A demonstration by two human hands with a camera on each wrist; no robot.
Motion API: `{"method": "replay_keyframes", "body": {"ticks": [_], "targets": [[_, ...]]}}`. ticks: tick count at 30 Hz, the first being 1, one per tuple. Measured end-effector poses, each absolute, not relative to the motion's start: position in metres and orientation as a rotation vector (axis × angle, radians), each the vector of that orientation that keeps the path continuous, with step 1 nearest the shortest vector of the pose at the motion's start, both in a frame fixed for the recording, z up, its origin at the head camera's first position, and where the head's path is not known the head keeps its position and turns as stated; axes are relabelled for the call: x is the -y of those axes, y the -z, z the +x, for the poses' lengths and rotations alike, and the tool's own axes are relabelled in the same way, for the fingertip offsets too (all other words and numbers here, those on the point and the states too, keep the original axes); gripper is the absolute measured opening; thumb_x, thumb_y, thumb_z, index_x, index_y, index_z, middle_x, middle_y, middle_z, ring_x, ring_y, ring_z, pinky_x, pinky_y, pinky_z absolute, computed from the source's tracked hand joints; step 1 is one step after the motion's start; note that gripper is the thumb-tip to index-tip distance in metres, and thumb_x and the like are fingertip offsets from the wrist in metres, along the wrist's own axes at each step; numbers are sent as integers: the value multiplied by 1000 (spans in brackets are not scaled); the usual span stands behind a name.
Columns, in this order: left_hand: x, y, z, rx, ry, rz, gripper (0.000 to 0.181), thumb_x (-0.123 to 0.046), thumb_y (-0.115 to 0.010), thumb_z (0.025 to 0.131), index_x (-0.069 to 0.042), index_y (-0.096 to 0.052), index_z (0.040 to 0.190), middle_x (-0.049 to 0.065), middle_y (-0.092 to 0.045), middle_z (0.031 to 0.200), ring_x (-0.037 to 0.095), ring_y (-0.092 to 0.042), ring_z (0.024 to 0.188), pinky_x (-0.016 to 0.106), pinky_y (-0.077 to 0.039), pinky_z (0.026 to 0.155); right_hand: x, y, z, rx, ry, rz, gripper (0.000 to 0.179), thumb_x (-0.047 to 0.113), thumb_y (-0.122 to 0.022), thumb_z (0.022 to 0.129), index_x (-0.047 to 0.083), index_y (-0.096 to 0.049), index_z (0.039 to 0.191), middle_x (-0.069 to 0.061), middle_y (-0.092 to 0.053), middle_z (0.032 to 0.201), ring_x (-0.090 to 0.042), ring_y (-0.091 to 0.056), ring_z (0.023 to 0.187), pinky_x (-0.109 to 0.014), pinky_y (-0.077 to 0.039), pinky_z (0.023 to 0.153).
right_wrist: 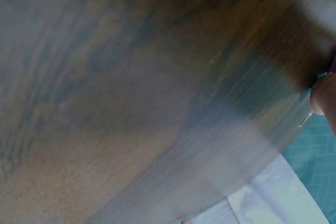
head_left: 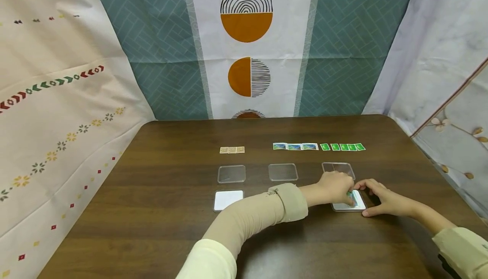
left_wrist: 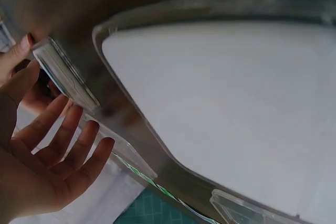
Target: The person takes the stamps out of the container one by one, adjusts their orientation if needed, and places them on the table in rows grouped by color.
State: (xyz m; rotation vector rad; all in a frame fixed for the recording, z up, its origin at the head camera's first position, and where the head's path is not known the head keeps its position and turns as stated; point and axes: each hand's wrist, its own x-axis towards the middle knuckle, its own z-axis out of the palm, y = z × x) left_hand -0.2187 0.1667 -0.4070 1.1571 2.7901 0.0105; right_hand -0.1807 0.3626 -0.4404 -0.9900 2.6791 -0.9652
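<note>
A shallow clear case with a white insert [head_left: 338, 207] lies at the right, a small blue-green picture stamp [head_left: 356, 198] on its white face. Reaching across from the left, my left hand [head_left: 335, 188] has its thumb and fingertips at the case's left part and the stamp. In the left wrist view its fingers [left_wrist: 68, 135] are spread and slightly bent. My right hand [head_left: 386, 198] holds the case's right side, thumb at the near corner and fingers at the far one. Only a fingertip [right_wrist: 321, 98] of this hand shows in the right wrist view.
Three clear lids [head_left: 231, 174] lie in a row behind. Farther back are tan stamps [head_left: 231, 150], blue picture stamps [head_left: 295, 147] and several green stamps [head_left: 344, 147]. Another white-lined case [head_left: 228, 200] lies left, beyond my left forearm [head_left: 251, 215]. Curtains border the brown table [head_left: 152, 211].
</note>
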Motion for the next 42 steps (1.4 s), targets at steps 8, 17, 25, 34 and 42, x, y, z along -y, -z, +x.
{"method": "replay_keyframes", "body": {"ticks": [8, 17, 25, 34, 42], "targets": [[-166, 409, -216, -2816, 7, 1184, 34, -59, -72, 70, -32, -64, 90, -20, -62, 85, 0, -56, 73, 17, -45, 60, -365, 443, -182, -2702, 984, -1021, 61, 6, -79, 70, 1, -43, 119, 13, -37, 117, 11, -29, 101, -18, -31, 78], [-169, 408, -212, -2838, 42, 1140, 35, -62, -68, 70, -29, -61, 80, -19, -62, 85, 2, -60, 80, 20, -49, 64, -366, 442, -182, -2722, 973, -1018, 61, 7, -79, 70, 2, -43, 119, 12, -37, 116, 12, -29, 101, -17, -32, 78], [-170, 410, -210, -2859, 17, 1070, 33, -60, -70, 70, -31, -64, 84, -18, -62, 91, 2, -59, 81, 21, -49, 62, -365, 443, -182, -2717, 982, -1019, 61, 7, -79, 70, 2, -44, 119, 12, -37, 116, 12, -30, 101, -17, -32, 79], [-166, 411, -210, -2879, -34, 1049, 30, -58, -71, 71, -31, -67, 83, -17, -60, 90, 4, -57, 81, 23, -47, 60, -366, 446, -183, -2723, 976, -1021, 60, 7, -80, 69, 2, -44, 118, 16, -36, 115, 11, -30, 99, -18, -32, 77], [-164, 409, -211, -2869, -40, 1078, 42, -57, -73, 70, -37, -66, 106, -19, -61, 102, 3, -58, 88, 21, -48, 66, -364, 446, -183, -2723, 982, -1030, 61, 6, -80, 69, 2, -44, 118, 17, -36, 115, 11, -30, 99, -18, -31, 77]]}}
